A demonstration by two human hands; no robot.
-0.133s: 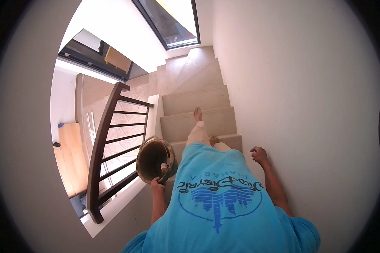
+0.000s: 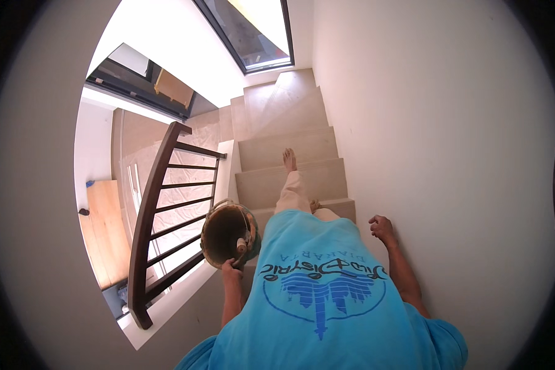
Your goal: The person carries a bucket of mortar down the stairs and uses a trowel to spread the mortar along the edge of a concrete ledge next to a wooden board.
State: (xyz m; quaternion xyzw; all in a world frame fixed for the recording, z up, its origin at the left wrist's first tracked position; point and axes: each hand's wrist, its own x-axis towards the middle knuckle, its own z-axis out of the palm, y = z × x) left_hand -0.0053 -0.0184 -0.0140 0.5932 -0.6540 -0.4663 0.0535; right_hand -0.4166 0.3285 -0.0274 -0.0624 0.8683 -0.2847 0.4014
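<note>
My left hand [image 2: 230,269] grips the near rim of a worn, stained bucket [image 2: 219,233], which hangs tilted beside my left hip, close to the stair railing. Inside the bucket, against its right wall, is a tool with a pale, rounded handle [image 2: 241,245]; its other end is hidden. A thin wire handle [image 2: 246,221] crosses the bucket's mouth. At my right side, my right hand [image 2: 382,229] hangs near the wall with loosely bent fingers and nothing visible in it. One bare foot [image 2: 289,159] is forward over the steps; the other is partly hidden by my shirt.
Beige stairs [image 2: 290,185] lead down to a landing by a dark-framed window [image 2: 253,37]. A dark railing [image 2: 148,246] with several bars runs along the left. A plain wall [image 2: 438,123] closes the right side. Below left lies a wooden board [image 2: 108,228].
My forward foot has moved slightly farther ahead over the steps. The bucket stays in my left hand, and my right hand has barely shifted.
</note>
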